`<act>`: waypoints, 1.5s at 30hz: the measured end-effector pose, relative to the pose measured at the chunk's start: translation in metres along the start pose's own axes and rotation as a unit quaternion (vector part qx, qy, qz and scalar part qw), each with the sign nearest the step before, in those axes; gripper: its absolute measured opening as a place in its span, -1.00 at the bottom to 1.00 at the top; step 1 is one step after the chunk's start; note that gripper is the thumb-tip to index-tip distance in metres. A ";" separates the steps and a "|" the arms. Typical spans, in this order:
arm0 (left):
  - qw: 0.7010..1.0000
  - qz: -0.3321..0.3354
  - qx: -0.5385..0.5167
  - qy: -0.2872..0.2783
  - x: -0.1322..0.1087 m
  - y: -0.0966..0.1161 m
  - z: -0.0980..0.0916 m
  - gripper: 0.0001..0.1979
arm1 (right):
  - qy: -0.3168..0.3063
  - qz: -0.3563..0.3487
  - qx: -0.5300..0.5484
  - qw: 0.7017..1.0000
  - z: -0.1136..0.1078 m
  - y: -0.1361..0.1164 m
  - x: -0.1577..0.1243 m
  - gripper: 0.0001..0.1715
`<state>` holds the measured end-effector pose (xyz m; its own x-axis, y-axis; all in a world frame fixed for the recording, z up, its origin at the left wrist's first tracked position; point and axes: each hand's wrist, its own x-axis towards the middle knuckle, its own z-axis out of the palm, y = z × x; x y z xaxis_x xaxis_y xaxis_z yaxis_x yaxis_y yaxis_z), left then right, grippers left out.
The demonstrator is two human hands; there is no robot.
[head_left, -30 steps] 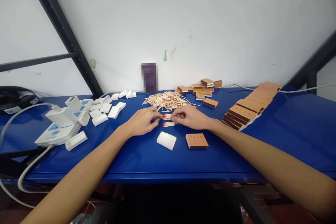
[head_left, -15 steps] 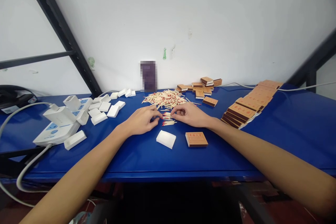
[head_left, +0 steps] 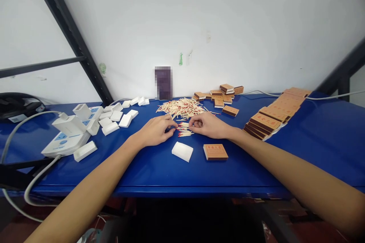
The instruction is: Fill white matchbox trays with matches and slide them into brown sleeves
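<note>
Blue table (head_left: pixel 159 174) by a white wall: two hands square up a small bundle of matches (head_left: pixel 184 132).
Left hand (head_left: pixel 155 131) and right hand (head_left: pixel 209 125) curl loosely, fingertips at the bundle's ends; whether either truly pinches, I cannot tell. It lies between them, behind the white tray (head_left: pixel 182 152) and brown sleeve (head_left: pixel 215 152). Best, I judge: keep heads one way and press evenly.

Dark upright object (head_left: pixel 163 82) is pixelated beyond recognition. Black device (head_left: pixel 17 104) is cut off by the left edge. Print on matchbox sleeve (head_left: pixel 215 151) is too small to be read. Match bundle (head_left: pixel 184 130) is partly covered by left hand (head_left: pixel 155 131) and right hand (head_left: pixel 209 126); grip cannot be told.
</note>
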<state>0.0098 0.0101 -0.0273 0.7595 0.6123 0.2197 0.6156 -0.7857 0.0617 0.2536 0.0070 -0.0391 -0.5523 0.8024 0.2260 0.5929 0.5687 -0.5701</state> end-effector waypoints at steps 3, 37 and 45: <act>1.000 0.002 -0.001 -0.001 0.000 0.000 0.000 -0.75 | -0.005 0.001 0.017 1.000 -0.001 -0.002 -0.001 -0.85; 0.984 -0.010 -0.173 0.036 0.010 0.016 0.003 -0.80 | -0.061 -0.019 -0.011 0.998 -0.003 -0.016 -0.002 -0.60; 0.992 0.016 -0.125 0.007 0.007 0.017 0.002 -0.72 | -0.039 -0.035 -0.017 0.998 -0.002 -0.023 -0.003 -0.63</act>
<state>0.0260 0.0008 -0.0262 0.7735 0.5870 0.2391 0.5189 -0.8030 0.2932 0.2428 -0.0079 -0.0248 -0.6367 0.7444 0.2013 0.5700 0.6302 -0.5272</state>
